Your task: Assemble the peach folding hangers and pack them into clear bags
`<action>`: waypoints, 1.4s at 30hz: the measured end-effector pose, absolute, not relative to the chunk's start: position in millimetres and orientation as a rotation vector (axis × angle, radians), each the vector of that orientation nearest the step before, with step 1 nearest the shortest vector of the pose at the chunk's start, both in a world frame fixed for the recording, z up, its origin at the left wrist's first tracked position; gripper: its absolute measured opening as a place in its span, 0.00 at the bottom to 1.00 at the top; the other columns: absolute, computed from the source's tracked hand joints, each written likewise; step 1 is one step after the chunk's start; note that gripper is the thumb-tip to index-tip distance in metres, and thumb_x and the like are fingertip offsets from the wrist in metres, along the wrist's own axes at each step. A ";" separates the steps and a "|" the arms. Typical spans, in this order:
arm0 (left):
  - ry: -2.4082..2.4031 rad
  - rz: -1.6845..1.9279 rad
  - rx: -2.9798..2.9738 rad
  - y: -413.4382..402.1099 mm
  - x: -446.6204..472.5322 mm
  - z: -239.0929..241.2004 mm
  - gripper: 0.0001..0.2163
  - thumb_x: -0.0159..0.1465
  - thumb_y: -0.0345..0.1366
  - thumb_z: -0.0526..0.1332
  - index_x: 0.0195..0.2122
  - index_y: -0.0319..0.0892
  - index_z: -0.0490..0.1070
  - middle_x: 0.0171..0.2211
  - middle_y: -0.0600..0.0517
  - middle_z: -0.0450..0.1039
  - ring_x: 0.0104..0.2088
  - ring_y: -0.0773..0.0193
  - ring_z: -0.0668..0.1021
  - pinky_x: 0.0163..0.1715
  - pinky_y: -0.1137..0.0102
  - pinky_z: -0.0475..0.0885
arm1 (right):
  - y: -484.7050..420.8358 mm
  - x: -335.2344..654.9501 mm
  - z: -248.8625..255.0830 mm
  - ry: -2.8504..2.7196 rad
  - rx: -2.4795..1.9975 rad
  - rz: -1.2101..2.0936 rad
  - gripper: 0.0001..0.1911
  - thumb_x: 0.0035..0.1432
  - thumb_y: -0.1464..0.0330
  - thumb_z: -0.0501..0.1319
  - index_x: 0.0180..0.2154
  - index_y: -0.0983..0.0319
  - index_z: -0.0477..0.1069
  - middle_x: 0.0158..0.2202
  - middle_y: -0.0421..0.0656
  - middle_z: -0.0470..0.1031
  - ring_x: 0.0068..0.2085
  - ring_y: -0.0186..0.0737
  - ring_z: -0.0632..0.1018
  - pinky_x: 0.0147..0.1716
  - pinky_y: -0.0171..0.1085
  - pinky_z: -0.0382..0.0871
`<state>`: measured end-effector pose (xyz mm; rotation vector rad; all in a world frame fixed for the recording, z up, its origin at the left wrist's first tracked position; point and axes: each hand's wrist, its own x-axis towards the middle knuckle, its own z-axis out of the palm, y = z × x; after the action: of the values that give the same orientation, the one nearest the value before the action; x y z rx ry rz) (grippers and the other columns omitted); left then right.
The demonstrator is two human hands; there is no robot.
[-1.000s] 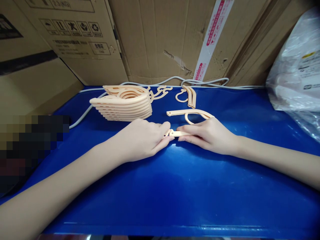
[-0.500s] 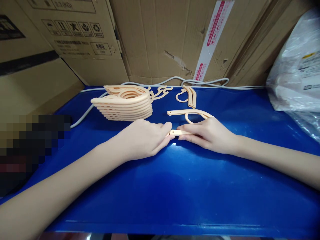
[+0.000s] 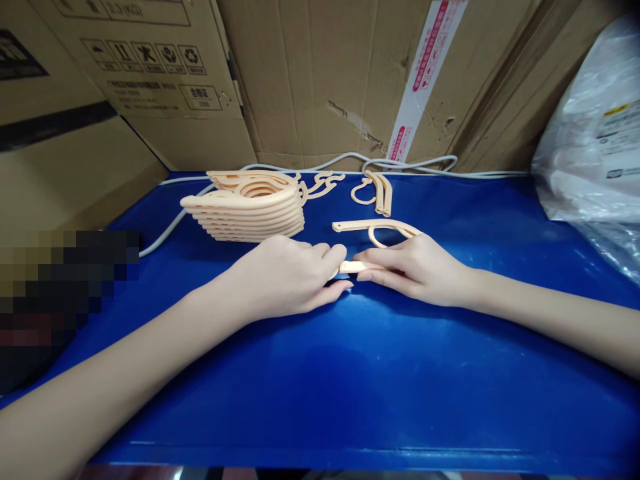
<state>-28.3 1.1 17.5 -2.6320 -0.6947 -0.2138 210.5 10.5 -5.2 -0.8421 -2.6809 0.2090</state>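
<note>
My right hand (image 3: pixel 417 270) is closed on a peach plastic folding hanger (image 3: pixel 370 225), fingers and thumb pinching one of its arms. That arm's end pokes out to the left, and the other arm stretches above it, with a curved hook part between. My left hand (image 3: pixel 295 277) curls at the pinched arm's tip, a sliver of peach plastic piece (image 3: pixel 334 274) showing between its fingers; most of this piece is hidden. Its thumb sits lower, slightly apart from the index finger. Behind my left hand rests a stack of similar peach hangers (image 3: pixel 250 213).
Small peach hook pieces (image 3: pixel 325 185) lie right of the stack, and a folded hanger (image 3: pixel 384 193) farther right. A white cable (image 3: pixel 350 157) runs along the back of the blue table (image 3: pixel 320 387). Cardboard boxes (image 3: pixel 310 67) stand behind; a clear plastic bag (image 3: pixel 590 133) is at right.
My left thumb has moved down and away from the hanger arm's tip. The arm in my right hand has turned slightly, so its end hole shows less. The other things stay put.
</note>
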 end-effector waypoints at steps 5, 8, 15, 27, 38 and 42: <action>-0.759 -0.229 -2.753 2.1 -28.5 20.9 0.14 0.69 0.44 0.55 0.31 0.41 0.64 0.20 0.55 0.68 0.18 0.64 0.72 0.18 0.71 0.46 | 10.2 210.2 -5.1 -2.686 -0.834 0.231 0.22 0.71 0.56 0.47 0.44 0.59 0.76 0.30 0.41 0.81 0.27 0.36 0.76 0.32 0.36 0.62; -0.886 -0.226 -2.911 2.3 -28.8 22.5 0.12 0.71 0.41 0.53 0.31 0.42 0.63 0.19 0.57 0.67 0.18 0.67 0.70 0.18 0.72 0.49 | 9.1 210.2 -4.9 -2.666 -0.813 0.217 0.20 0.71 0.57 0.48 0.47 0.58 0.75 0.31 0.40 0.81 0.28 0.35 0.77 0.30 0.36 0.62; -1.120 -0.228 -3.039 5.3 -30.3 24.9 0.11 0.70 0.40 0.54 0.30 0.43 0.62 0.18 0.59 0.65 0.17 0.69 0.68 0.20 0.73 0.51 | 5.5 208.2 -2.0 -2.507 -0.805 0.189 0.17 0.69 0.60 0.52 0.48 0.61 0.74 0.38 0.44 0.80 0.39 0.40 0.78 0.39 0.38 0.68; -1.168 -0.145 -2.971 8.5 -35.5 31.5 0.11 0.70 0.41 0.53 0.31 0.43 0.64 0.20 0.58 0.66 0.19 0.68 0.68 0.21 0.71 0.50 | 21.3 212.8 -4.7 -2.032 -1.113 0.228 0.14 0.68 0.61 0.54 0.34 0.57 0.75 0.49 0.46 0.70 0.55 0.47 0.69 0.58 0.51 0.58; -0.935 -0.293 -2.919 0.8 -39.5 34.5 0.08 0.66 0.36 0.53 0.30 0.43 0.62 0.20 0.58 0.67 0.19 0.68 0.68 0.21 0.69 0.50 | 24.9 211.8 -4.1 -2.086 -1.081 0.425 0.15 0.68 0.61 0.53 0.35 0.58 0.75 0.39 0.43 0.78 0.43 0.43 0.74 0.48 0.44 0.64; -0.863 -0.297 -3.036 -3.9 -36.3 34.3 0.01 0.58 0.31 0.54 0.31 0.43 0.62 0.25 0.56 0.69 0.23 0.66 0.70 0.22 0.69 0.54 | 24.1 210.8 -3.2 -2.131 -1.045 0.402 0.14 0.68 0.62 0.54 0.35 0.58 0.74 0.38 0.43 0.77 0.43 0.44 0.74 0.47 0.44 0.64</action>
<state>-36.3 -3.9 34.3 -3.0356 -0.8634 -0.2974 210.8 24.1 -3.2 -1.0446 -2.1314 0.4020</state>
